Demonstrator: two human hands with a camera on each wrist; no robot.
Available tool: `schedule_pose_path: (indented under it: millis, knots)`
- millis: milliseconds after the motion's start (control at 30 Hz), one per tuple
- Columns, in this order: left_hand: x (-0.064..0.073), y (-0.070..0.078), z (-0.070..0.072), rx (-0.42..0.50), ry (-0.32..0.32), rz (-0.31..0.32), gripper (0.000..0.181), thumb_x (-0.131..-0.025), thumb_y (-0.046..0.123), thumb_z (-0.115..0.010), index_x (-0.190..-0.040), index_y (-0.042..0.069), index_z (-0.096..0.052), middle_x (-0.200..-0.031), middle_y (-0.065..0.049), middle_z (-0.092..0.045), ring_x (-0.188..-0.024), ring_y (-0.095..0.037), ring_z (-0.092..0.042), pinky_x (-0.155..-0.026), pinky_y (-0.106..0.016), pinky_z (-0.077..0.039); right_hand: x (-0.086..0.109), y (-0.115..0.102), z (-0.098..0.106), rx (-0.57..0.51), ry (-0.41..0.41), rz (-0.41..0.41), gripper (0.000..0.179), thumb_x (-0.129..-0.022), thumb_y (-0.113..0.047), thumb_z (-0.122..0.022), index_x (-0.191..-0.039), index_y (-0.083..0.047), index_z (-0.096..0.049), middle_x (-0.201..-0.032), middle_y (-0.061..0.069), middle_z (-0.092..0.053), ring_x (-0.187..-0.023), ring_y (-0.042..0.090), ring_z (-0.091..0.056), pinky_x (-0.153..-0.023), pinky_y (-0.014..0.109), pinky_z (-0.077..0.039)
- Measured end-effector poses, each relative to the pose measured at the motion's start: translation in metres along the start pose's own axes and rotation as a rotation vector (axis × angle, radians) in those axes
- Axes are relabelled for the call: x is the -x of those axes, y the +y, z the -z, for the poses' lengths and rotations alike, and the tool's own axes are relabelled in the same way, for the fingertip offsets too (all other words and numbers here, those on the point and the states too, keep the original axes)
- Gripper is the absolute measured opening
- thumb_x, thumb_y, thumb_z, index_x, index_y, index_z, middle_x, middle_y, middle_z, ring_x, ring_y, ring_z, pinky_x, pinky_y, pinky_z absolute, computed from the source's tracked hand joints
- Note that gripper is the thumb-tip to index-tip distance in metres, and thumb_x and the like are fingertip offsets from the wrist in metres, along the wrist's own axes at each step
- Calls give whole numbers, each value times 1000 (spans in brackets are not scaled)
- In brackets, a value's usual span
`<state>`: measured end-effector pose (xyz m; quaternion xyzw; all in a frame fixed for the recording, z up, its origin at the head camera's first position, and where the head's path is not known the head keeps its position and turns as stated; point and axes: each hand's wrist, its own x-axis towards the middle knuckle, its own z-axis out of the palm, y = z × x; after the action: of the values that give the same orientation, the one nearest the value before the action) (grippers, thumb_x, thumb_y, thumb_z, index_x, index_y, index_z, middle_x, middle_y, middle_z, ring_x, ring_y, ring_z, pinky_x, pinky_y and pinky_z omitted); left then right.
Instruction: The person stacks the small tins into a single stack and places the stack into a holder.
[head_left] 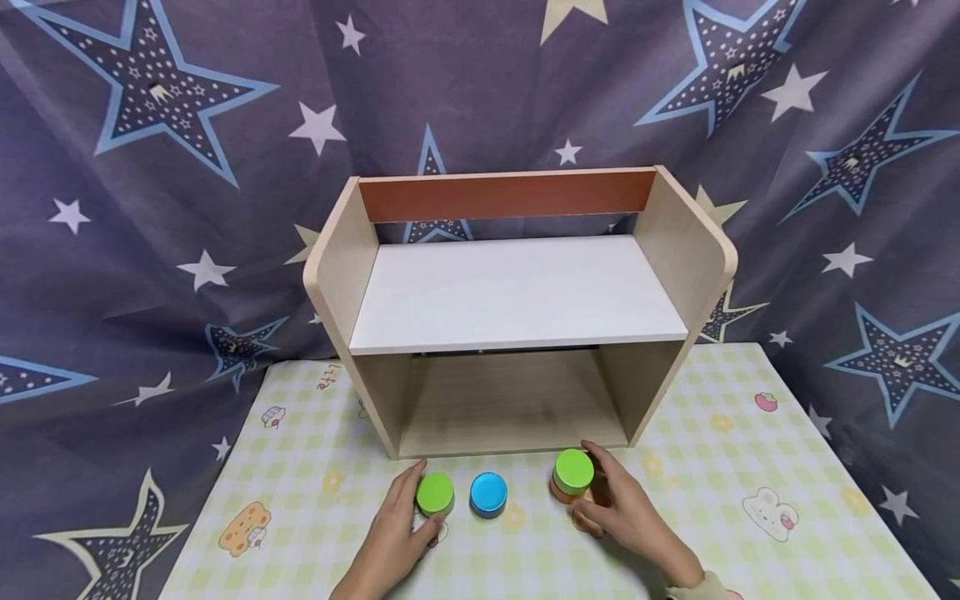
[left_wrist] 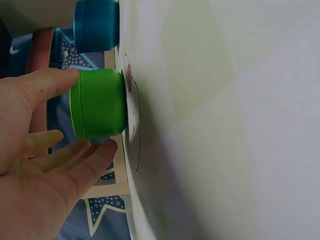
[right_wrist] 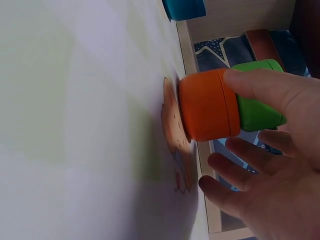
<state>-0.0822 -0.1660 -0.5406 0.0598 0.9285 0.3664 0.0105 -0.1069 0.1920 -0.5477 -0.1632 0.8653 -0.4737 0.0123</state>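
My left hand [head_left: 392, 527] lies around a green round tin [head_left: 435, 493] on the table. In the left wrist view the thumb is against the tin's edge, while the other fingers [left_wrist: 95, 165] spread below it, seemingly apart from it. A blue round tin [head_left: 488, 495] stands just to the right. Farther right, another green tin [head_left: 574, 472] is stacked on an orange tin [right_wrist: 205, 107]. Beside this stack is my right hand [head_left: 626, 510], its thumb against or just in front of the orange tin and its other fingers [right_wrist: 230, 170] loosely spread, with a gap.
Behind the tins stands a small wooden shelf unit [head_left: 517, 292] with a white upper board and a wood-coloured lower compartment. A checked cloth with cartoon prints [head_left: 769, 512] covers the table [head_left: 750, 417]. A dark star-patterned curtain [head_left: 247, 208] hangs behind.
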Motion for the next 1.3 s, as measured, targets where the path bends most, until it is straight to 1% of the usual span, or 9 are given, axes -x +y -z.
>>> schedule_pose_path:
  millis: [133,367,500,733,833,1000,1300]
  knots:
    - [0,0,0,5,-4,3,80,-88,17,-79,-154,7,-35,-146,-17,-43,-134,-34,-44,-105,-55,-44,-1,-1,-2,4,9,14,86,-83,-4,-82,-154,-3,-33,-144,12,-51,-125,25,-55,-101,48,-49]
    - [-1,0,-1,2,-7,-12,79,-87,13,-80,-153,6,-36,-139,-18,-47,-129,-35,-49,-102,-55,-46,-2,-2,-4,22,4,16,83,-83,-3,-81,-153,-4,-35,-138,9,-56,-117,22,-58,-95,46,-53]
    - [-1,0,0,-3,-1,-21,79,-85,11,-81,-152,7,-38,-137,-17,-49,-128,-34,-50,-101,-55,-47,-2,-2,-4,32,5,7,84,-83,-3,-81,-153,-5,-35,-138,7,-56,-117,20,-58,-95,45,-53]
    - [0,0,1,0,-2,-20,78,-85,9,-81,-151,7,-39,-135,-16,-50,-127,-34,-51,-101,-54,-48,-3,-3,-5,29,-3,1,84,-83,-4,-82,-153,-6,-35,-139,8,-55,-119,21,-57,-97,46,-51]
    - [0,0,1,4,-3,-23,78,-85,7,-80,-151,7,-39,-134,-16,-50,-125,-33,-52,-99,-53,-49,-4,-4,-5,25,-8,-4,84,-84,-5,-81,-153,-6,-35,-138,7,-55,-118,21,-57,-96,45,-52]
    - [-1,-1,1,13,-1,-26,78,-84,6,-81,-150,7,-40,-132,-15,-52,-125,-31,-53,-100,-51,-49,-5,-4,-4,18,-4,-14,83,-84,-7,-81,-153,-6,-35,-138,6,-55,-115,19,-58,-94,42,-53]
    - [-1,2,2,24,3,-7,78,-82,7,-83,-148,6,-41,-131,-14,-53,-124,-31,-53,-100,-52,-48,-4,0,-4,15,-13,7,83,-85,-10,-81,-153,-6,-35,-136,7,-56,-115,21,-58,-93,45,-53]
